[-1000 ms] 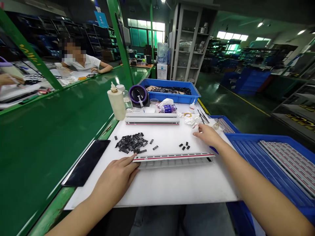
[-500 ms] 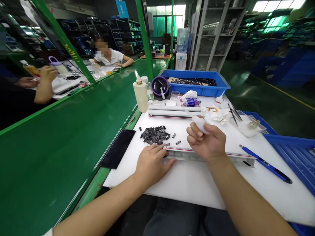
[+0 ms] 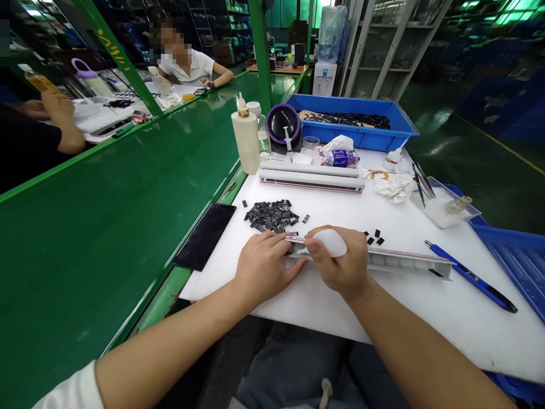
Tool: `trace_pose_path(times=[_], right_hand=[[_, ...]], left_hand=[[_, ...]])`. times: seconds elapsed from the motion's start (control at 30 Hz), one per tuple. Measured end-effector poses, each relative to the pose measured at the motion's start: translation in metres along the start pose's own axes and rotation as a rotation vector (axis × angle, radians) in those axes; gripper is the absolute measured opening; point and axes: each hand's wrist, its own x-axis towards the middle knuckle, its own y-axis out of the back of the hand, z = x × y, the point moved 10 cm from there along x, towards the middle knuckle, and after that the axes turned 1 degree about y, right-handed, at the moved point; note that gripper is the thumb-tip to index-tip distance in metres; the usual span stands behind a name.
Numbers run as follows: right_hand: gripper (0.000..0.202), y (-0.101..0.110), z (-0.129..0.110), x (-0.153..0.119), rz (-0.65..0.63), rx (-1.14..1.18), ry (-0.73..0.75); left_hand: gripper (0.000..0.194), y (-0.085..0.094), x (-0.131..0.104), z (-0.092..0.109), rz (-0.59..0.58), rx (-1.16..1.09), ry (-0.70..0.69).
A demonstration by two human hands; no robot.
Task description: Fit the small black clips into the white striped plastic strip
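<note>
A long white strip with a red line (image 3: 395, 260) lies across the white work board (image 3: 383, 307). My left hand (image 3: 264, 266) presses down on the strip's left end. My right hand (image 3: 340, 261) is closed around a small white wad of cloth (image 3: 331, 242) and holds it against the strip just right of my left hand. A heap of small black parts (image 3: 272, 216) lies just beyond my left hand, and a few loose black parts (image 3: 373, 237) sit behind the strip.
A second white strip (image 3: 313, 180), a pale bottle (image 3: 246, 138), a purple-rimmed pot (image 3: 284, 122), a tissue pack (image 3: 339, 154) and a blue bin (image 3: 353, 122) stand at the back. A blue pen (image 3: 470, 276) and clear tray (image 3: 447, 205) lie right, a black phone (image 3: 205, 235) left. People sit across the green conveyor (image 3: 106, 193).
My right hand picked up the white wad from the back right of the board, carried it in and brought it down onto the strip beside my left hand. My view shifted left.
</note>
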Motion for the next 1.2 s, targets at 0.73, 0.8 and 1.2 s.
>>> trace_pose_path(times=[0.73,0.8,1.2], right_hand=[[0.027,-0.0082,-0.0036,-0.0010,0.051,-0.055,0.075],[0.027,-0.0086,-0.0035,-0.0007,0.050,-0.052,0.076],[0.031,-0.0092,-0.0005,-0.0006,0.047,-0.033,0.036]], left_hand=[[0.020,0.0066,0.0013,0.0059,0.075,0.017,-0.049],[0.019,0.0070,0.0012,0.0062,0.078,0.020,-0.052],[0.020,0.0078,0.0026,0.0070,0.069,0.034,-0.052]])
